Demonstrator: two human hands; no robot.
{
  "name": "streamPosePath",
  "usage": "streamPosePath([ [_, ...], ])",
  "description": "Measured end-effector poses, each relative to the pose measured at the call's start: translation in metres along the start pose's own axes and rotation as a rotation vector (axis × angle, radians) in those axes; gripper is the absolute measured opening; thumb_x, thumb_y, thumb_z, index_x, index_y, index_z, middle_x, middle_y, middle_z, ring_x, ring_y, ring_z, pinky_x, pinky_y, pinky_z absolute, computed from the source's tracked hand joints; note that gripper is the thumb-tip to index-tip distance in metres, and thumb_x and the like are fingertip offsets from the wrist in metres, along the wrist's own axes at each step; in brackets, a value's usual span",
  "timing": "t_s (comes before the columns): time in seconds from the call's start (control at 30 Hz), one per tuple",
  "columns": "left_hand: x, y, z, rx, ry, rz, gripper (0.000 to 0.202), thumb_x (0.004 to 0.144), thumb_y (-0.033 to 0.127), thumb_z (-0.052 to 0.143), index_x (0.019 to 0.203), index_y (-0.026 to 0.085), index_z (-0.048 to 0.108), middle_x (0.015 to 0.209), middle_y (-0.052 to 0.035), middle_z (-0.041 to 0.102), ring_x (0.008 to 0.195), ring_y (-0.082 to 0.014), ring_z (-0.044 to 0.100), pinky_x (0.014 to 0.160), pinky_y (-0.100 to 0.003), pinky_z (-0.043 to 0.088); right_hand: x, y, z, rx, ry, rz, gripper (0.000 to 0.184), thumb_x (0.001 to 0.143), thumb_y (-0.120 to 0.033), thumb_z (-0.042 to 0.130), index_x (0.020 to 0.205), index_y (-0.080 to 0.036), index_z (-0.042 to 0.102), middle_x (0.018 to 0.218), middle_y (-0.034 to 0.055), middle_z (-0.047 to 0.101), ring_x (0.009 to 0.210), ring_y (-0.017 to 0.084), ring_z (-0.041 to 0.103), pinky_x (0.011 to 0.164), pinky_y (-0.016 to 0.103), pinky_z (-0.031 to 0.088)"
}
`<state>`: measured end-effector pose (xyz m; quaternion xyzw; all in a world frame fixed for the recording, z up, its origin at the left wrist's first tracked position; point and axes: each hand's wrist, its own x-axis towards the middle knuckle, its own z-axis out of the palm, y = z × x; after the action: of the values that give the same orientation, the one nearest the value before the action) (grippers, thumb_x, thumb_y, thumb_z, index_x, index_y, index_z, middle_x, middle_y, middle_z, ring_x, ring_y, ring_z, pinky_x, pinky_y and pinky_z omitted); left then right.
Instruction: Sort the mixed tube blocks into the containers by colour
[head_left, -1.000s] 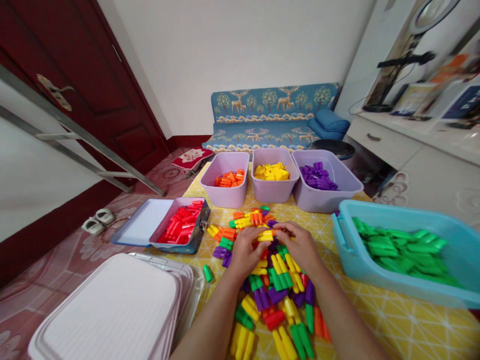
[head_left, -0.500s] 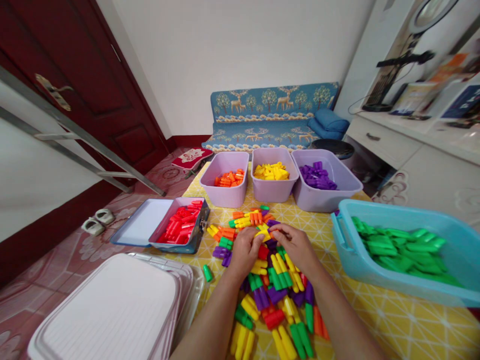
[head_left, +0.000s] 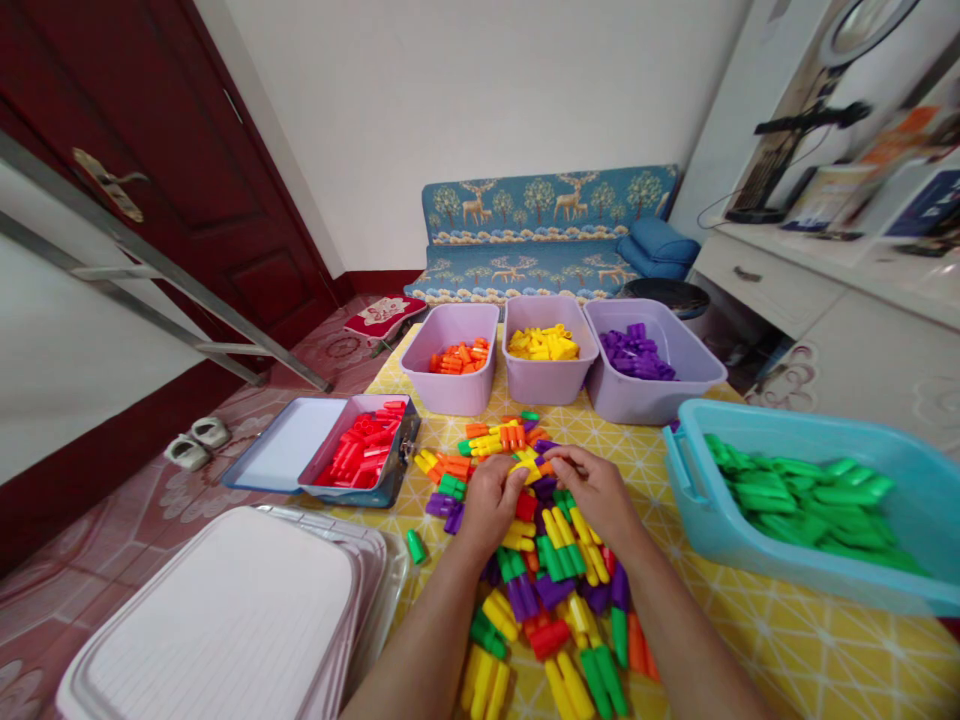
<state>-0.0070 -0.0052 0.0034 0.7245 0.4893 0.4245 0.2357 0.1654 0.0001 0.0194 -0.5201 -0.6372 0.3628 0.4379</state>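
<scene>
Over a loose heap of plastic peg-shaped toy blocks [head_left: 559,548], both hands work close together. My left hand [head_left: 489,498] is closed, with a yellow block [head_left: 527,468] at its thumb and fingertips. Just to the right, my right hand [head_left: 596,490] pinches a small orange block [head_left: 547,468], whose left end lies at the yellow one. Whether the two are still joined I cannot tell. Red, green, purple, orange and yellow blocks lie around and under the hands, several joined in mixed colours. A single green block [head_left: 415,546] lies apart on the left.
Lilac bins hold orange [head_left: 454,394], yellow [head_left: 547,382] and purple blocks [head_left: 637,405] at the back. A blue tub [head_left: 787,572] of green blocks stands right. Left are an open case [head_left: 397,470] of red blocks and stacked white lids [head_left: 217,610].
My right hand has shifted slightly right, and more of the orange block shows at its fingertips. My left hand stays nearly still.
</scene>
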Motion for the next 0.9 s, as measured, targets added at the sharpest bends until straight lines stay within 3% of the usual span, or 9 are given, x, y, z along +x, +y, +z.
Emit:
streamPosePath([
  [0.13, -0.001, 0.001, 0.000, -0.029, 0.012, 0.001, 0.034, 0.093, 0.036, 0.041, 0.074, 0.017, 0.062, 0.076, -0.0051, 0.064, 0.076, -0.0176, 0.057, 0.074, -0.030, 0.044, 0.001, 0.000, -0.002, 0.052, 0.106, 0.008, 0.028, 0.085, -0.039, 0.051, 0.096, -0.018, 0.066, 0.096, 0.0073, 0.070, 0.081, 0.019, 0.066, 0.073, 0.032, 0.052],
  [0.23, -0.001, 0.004, -0.002, -0.064, 0.005, 0.034, 0.033, 0.092, 0.036, 0.044, 0.074, 0.017, 0.063, 0.077, -0.0055, 0.065, 0.080, -0.0184, 0.059, 0.078, -0.032, 0.045, 0.001, -0.001, -0.006, 0.050, 0.182, 0.010, 0.026, 0.084, -0.040, 0.053, 0.090, -0.018, 0.066, 0.088, 0.0059, 0.070, 0.081, 0.020, 0.065, 0.075, 0.032, 0.050],
  [0.33, -0.002, 0.008, -0.005, -0.103, 0.018, 0.057, 0.033, 0.092, 0.036, 0.044, 0.074, 0.017, 0.064, 0.079, -0.0062, 0.066, 0.082, -0.0187, 0.060, 0.081, -0.033, 0.045, 0.000, -0.002, -0.007, -0.023, 0.189, -0.017, 0.025, 0.084, -0.039, 0.054, 0.080, -0.018, 0.066, 0.080, 0.0042, 0.068, 0.078, 0.020, 0.063, 0.074, 0.031, 0.048],
  [0.47, -0.002, 0.009, -0.006, -0.110, 0.122, 0.014, 0.035, 0.093, 0.032, 0.041, 0.073, 0.017, 0.065, 0.087, -0.0071, 0.066, 0.087, -0.0187, 0.061, 0.083, -0.033, 0.046, 0.003, -0.003, -0.003, -0.143, 0.172, -0.100, 0.024, 0.086, -0.036, 0.052, 0.075, -0.019, 0.065, 0.078, 0.0040, 0.066, 0.077, 0.019, 0.062, 0.074, 0.031, 0.047],
  [0.57, -0.002, 0.006, -0.003, -0.033, 0.251, -0.021, 0.028, 0.092, 0.028, 0.043, 0.079, 0.018, 0.066, 0.094, -0.0071, 0.065, 0.095, -0.0194, 0.059, 0.087, -0.035, 0.046, 0.013, -0.006, 0.004, -0.264, 0.096, -0.166, 0.015, 0.083, -0.024, 0.054, 0.086, -0.020, 0.067, 0.092, 0.0056, 0.068, 0.089, 0.020, 0.061, 0.082, 0.032, 0.047],
  [0.67, -0.002, 0.001, 0.000, 0.085, 0.350, -0.016, 0.017, 0.088, 0.022, 0.049, 0.093, 0.020, 0.065, 0.108, -0.0078, 0.061, 0.108, -0.0214, 0.055, 0.096, -0.040, 0.042, 0.029, -0.011, 0.014, -0.428, -0.061, -0.235, 0.034, 0.077, -0.011, 0.053, 0.107, -0.020, 0.066, 0.114, 0.0066, 0.065, 0.108, 0.021, 0.055, 0.096, 0.036, 0.042],
  [0.77, -0.002, -0.004, 0.002, 0.159, 0.353, 0.001, 0.022, 0.085, 0.016, 0.051, 0.103, 0.022, 0.062, 0.121, -0.0089, 0.056, 0.118, -0.0233, 0.049, 0.102, -0.044, 0.039, 0.044, -0.017, 0.025, -0.572, -0.172, -0.282, 0.051, 0.076, -0.006, 0.050, 0.125, -0.020, 0.057, 0.129, 0.0060, 0.059, 0.117, 0.024, 0.048, 0.100, 0.038, 0.038],
  [0.9, -0.002, -0.009, 0.004, 0.164, 0.338, 0.001, 0.029, 0.081, 0.010, 0.052, 0.106, 0.021, 0.060, 0.125, -0.0095, 0.053, 0.122, -0.0250, 0.046, 0.104, -0.048, 0.037, 0.050, -0.023, 0.039, -0.729, -0.236, -0.272, 0.048, 0.081, -0.008, 0.045, 0.125, -0.023, 0.057, 0.121, 0.0088, 0.062, 0.112, 0.025, 0.050, 0.092, 0.036, 0.042],
])
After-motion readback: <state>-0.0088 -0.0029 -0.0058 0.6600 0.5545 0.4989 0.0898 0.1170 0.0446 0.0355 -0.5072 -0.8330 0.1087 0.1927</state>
